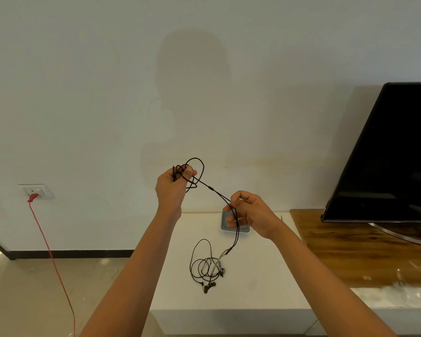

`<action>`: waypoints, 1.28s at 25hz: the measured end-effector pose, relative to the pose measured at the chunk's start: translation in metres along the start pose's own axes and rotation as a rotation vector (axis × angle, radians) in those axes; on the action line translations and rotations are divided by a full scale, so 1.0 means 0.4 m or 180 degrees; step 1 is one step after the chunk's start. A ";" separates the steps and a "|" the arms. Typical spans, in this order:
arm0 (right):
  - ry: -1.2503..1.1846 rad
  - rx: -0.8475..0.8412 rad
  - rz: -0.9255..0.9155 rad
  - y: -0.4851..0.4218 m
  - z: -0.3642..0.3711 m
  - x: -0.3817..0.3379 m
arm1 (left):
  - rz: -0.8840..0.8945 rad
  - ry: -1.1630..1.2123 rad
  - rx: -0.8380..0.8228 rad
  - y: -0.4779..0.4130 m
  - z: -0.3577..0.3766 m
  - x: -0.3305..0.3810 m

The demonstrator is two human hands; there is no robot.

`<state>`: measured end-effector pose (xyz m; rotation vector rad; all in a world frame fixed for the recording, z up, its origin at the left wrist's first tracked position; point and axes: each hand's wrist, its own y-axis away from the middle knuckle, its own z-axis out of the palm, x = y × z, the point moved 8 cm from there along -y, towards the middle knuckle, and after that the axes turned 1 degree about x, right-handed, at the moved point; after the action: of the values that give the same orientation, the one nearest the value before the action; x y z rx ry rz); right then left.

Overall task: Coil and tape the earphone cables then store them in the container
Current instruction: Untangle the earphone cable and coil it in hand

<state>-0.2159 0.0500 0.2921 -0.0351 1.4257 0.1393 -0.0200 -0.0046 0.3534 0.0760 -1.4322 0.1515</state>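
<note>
My left hand (173, 190) grips the black earphone cable (210, 188) loops with curled fingers; at its 4 o'clock, my right hand (249, 215) pinches both strands before the grey container (244, 229).

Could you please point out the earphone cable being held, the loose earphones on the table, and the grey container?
held cable (210, 189): head view, on its splitter.
loose earphones (209, 287): head view, on the earbuds.
grey container (238, 229): head view, on its near rim.

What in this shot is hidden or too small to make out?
Head view:
1. Grey container: mostly behind the right hand; contents unseen.
2. Held earphone cable: coils partly covered by the left hand.
3. Loose earphones: buds too small.
4. Television: cut by the right edge.
</note>
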 end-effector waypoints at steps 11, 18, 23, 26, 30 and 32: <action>0.1077 -0.1099 0.0273 0.051 0.021 0.089 | 0.0281 0.0179 0.0362 -0.049 -0.051 0.097; 0.2042 -0.0919 0.1276 0.096 -0.102 0.273 | 0.0548 0.0281 0.0531 -0.071 -0.104 0.141; 0.2636 -0.0986 0.1858 0.130 -0.146 0.371 | 0.0770 0.0423 0.0677 -0.075 -0.122 0.168; 0.2060 -0.0731 0.1750 0.133 -0.150 0.373 | 0.0708 0.0366 0.0615 -0.077 -0.116 0.166; 0.1031 -0.0464 0.1741 0.130 -0.166 0.399 | 0.0551 0.0267 0.0579 -0.075 -0.111 0.126; 0.0687 -0.0196 0.1741 0.125 -0.181 0.410 | 0.0434 0.0222 0.0602 -0.075 -0.116 0.096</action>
<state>-0.2702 0.1041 0.1226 0.2995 1.6178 0.6457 0.0349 -0.0253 0.3864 0.1273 -1.3506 0.3984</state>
